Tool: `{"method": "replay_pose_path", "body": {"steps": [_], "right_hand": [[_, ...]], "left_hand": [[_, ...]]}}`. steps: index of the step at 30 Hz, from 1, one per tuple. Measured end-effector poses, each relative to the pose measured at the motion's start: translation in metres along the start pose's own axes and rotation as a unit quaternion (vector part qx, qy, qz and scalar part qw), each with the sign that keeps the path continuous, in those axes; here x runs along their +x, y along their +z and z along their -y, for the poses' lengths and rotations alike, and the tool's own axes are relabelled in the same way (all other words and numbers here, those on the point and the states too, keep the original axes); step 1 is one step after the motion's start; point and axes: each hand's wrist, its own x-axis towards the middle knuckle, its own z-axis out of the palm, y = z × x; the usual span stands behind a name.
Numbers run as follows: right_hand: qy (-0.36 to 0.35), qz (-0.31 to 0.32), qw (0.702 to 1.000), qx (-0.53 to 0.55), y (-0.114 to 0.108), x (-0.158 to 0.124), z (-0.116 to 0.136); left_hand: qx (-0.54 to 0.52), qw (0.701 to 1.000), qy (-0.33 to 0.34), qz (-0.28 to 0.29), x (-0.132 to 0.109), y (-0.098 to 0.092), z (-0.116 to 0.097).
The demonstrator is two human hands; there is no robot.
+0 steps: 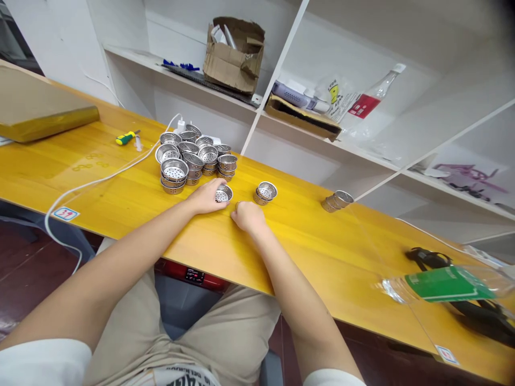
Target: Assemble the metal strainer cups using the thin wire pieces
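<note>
My left hand (206,198) is closed around the side of a small perforated metal strainer cup (223,194) on the yellow table. Just to its right, my right hand (248,215) has its fingers curled together; whatever they hold, if anything, is hidden. Beyond the right hand stands a short stack of strainer cups (265,193), apart from it. A cluster of several stacked strainer cups (193,161) sits behind my left hand. Farther right, more nested cups (337,201) lie tilted near the back of the table.
A white cable (108,176) crosses the table (314,252) on the left, near a green and yellow screwdriver (125,138). At the right lies a green-labelled plastic bottle (448,284) beside black straps. White shelves hold a torn cardboard box (231,64) and a red-labelled bottle (366,102).
</note>
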Motion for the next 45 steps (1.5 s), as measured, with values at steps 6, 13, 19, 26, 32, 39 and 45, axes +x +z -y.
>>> {"method": "replay_pose_path", "body": {"steps": [6,13,19,26,32,39,45], "right_hand": [[0.022,-0.039,0.995,0.093,-0.002,0.000,-0.011],[0.022,-0.118,0.902,0.415,0.004,0.012,-0.027],[0.022,-0.088,0.701,0.707,0.002,0.016,-0.021],[0.002,-0.052,0.615,0.786,0.004,0.006,0.002],[0.002,-0.050,0.603,0.796,0.009,0.004,0.010],[0.008,-0.045,0.598,0.800,0.007,0.001,0.011],[0.011,-0.039,0.588,0.808,0.005,-0.001,0.012]], "left_hand": [[-0.008,1.000,0.007,-0.023,0.001,0.001,0.003],[-0.032,0.999,-0.007,-0.020,-0.001,0.000,-0.001],[-0.021,0.999,0.037,-0.033,-0.001,0.005,0.000],[0.010,0.996,0.078,-0.046,-0.001,0.008,-0.005],[0.005,0.997,0.064,-0.050,-0.003,0.008,-0.010],[0.002,0.997,0.057,-0.051,-0.004,0.007,-0.010],[0.009,0.996,0.069,-0.060,-0.003,0.008,-0.007]]}}
